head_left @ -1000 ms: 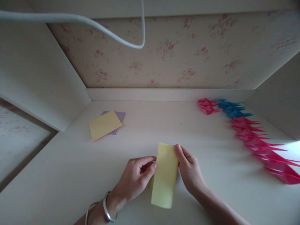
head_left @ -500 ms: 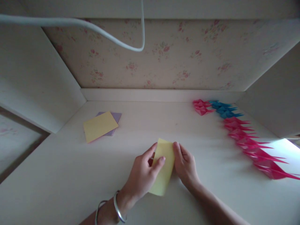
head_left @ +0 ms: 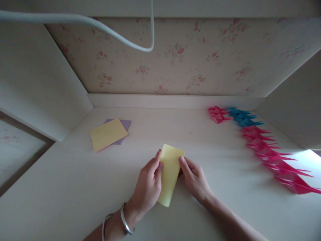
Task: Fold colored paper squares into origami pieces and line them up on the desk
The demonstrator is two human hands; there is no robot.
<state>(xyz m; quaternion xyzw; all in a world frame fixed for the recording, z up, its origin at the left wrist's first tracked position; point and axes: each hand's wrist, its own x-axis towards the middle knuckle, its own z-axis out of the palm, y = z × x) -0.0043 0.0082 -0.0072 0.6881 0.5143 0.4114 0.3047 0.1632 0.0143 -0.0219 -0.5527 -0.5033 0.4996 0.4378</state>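
A pale yellow sheet of paper (head_left: 170,174), long and narrow as if folded in half, is held between both hands over the table. Along its left edge, my left hand (head_left: 149,182) pinches it, the thumb lying near that edge. My right hand (head_left: 194,175) grips the upper right edge, thumb in front and fingers behind. The fingers behind the paper are mostly hidden. Two silver bangles (head_left: 124,219) circle the left wrist and forearm.
Yellow paper (head_left: 109,134) lies across purple paper (head_left: 125,124) at the left on the white table (head_left: 75,187). Folded pink paper figures (head_left: 276,164) and blue ones (head_left: 242,117) line the right side. A white cable (head_left: 120,36) hangs overhead, before a flowered wall.
My left thumb has slid from the middle of the yellow paper to its left edge. The paper and both hands have shifted slightly left. The view has moved a little.
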